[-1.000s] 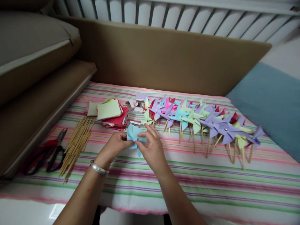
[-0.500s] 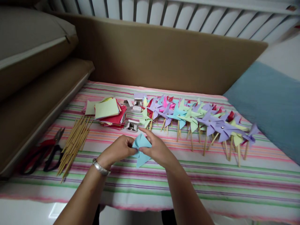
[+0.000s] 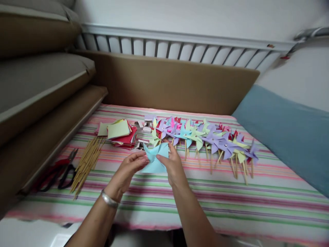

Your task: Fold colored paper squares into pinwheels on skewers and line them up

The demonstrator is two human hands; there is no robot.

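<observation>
A light blue sheet of paper (image 3: 158, 166), cut and partly curled into a pinwheel shape, is held up over the striped cloth. My right hand (image 3: 172, 165) grips its right side, thumb on the near face and fingers behind. At the paper's left edge is my left hand (image 3: 130, 168), its fingers stretched out and the tips touching or just beside the paper. Just behind the paper, a small open box (image 3: 142, 144) with shiny metal bits is partly hidden. Finished pinwheels (image 3: 196, 135) on sticks lie behind and to the right.
Left of my hands are a stack of coloured paper (image 3: 119, 130), a bundle of wooden sticks (image 3: 87, 164) and scissors (image 3: 68, 168). More small boxes (image 3: 147, 126) stand behind. A brown board (image 3: 167, 85) borders the back; cushions (image 3: 51, 127) pile up at the left.
The blue paper has opened out from its pinched, folded shape. My left hand's fingers have loosened and straightened. The camera view has tilted up.
</observation>
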